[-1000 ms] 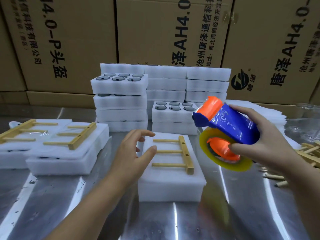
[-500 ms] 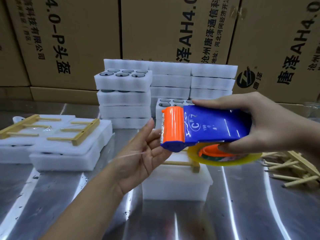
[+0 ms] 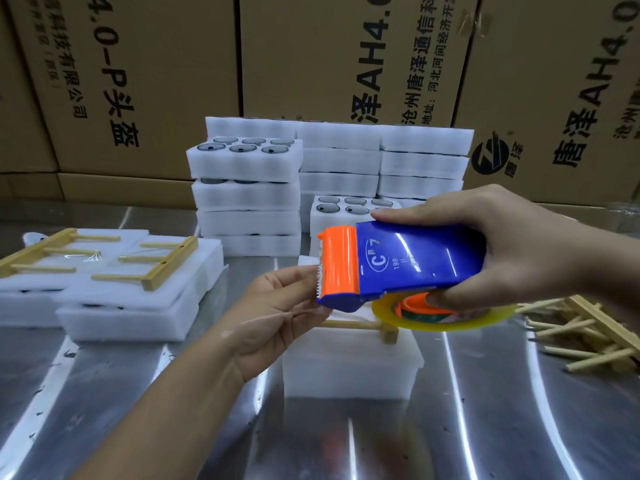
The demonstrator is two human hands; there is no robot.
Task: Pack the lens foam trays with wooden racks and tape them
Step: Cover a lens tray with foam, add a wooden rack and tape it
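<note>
Right hand (image 3: 512, 251) grips tape dispenser (image 3: 415, 261); left hand (image 3: 277, 306) pinches tape end (image 3: 320, 284) at blade.

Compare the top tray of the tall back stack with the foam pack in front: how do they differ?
The top tray shows lenses in open round pockets; the front pack shows none. The front pack carries a wooden rack; the top tray has none. The top tray sits on a stack; the front pack stands on the metal table. Both are white foam.
</note>
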